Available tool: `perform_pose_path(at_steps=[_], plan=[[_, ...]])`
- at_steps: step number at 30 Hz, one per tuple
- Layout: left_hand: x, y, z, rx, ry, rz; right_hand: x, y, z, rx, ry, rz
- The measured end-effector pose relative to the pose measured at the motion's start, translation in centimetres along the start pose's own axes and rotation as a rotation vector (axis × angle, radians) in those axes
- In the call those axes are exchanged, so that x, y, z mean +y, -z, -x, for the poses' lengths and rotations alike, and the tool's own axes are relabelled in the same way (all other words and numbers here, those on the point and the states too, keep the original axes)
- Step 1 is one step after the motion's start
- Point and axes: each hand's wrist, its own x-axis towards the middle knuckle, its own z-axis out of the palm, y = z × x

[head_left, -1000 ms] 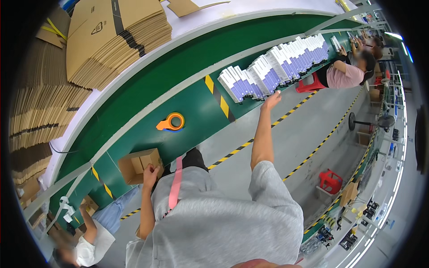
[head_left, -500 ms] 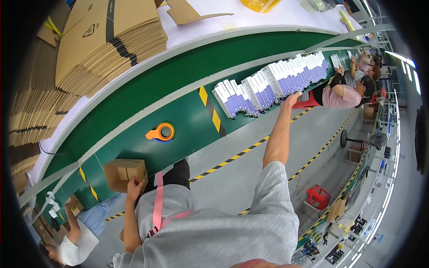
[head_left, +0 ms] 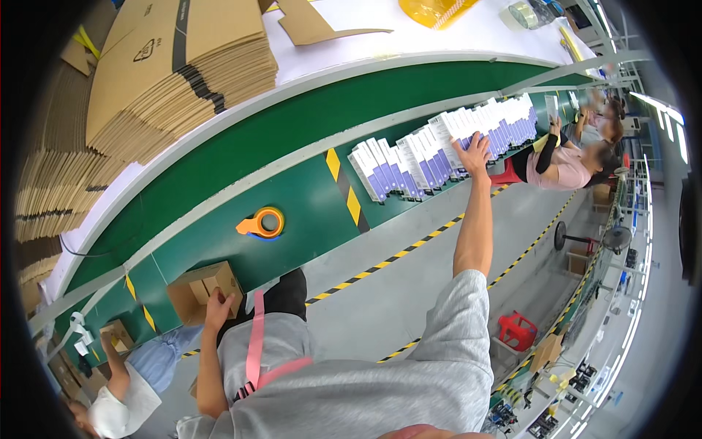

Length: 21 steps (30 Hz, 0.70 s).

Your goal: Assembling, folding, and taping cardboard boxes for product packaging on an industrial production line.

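My left hand point(head_left: 219, 307) is closed on the near edge of an open brown cardboard box point(head_left: 191, 298), which rests at the front of the green bench. Far to the right, my right hand point(head_left: 475, 155) lies with its fingers spread over a long row of slim white-and-purple boxes point(head_left: 420, 162). Its fingertips are at the front faces of those boxes, and none is lifted. On the bench between my hands sits an orange tape dispenser point(head_left: 262, 222).
Stacks of flattened cartons point(head_left: 183, 73) fill the white shelf point(head_left: 336, 55) beyond the bench. Yellow-and-black tape point(head_left: 346, 190) crosses the bench top. One co-worker point(head_left: 563, 164) sits past the boxes at right, another point(head_left: 121, 395) at lower left. A red stool point(head_left: 517, 331) stands on the floor.
My right hand has moved from the near edge of the row up onto the front of the boxes, its fingers spreading. My left hand stays at the cardboard box.
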Motion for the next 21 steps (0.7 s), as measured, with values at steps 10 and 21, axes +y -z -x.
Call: perform_pose_path(at_steps=[10,21], plan=[[-1.1,-2.3,-1.3,0.046,-0.041,0.209,-2.2,3.6,-0.4,-0.002,0.2,0.278],[-0.7,1.9,2.9,0.427,-0.301,0.053,-3.6,0.7,3.5,-0.033,0.304,-0.597]])
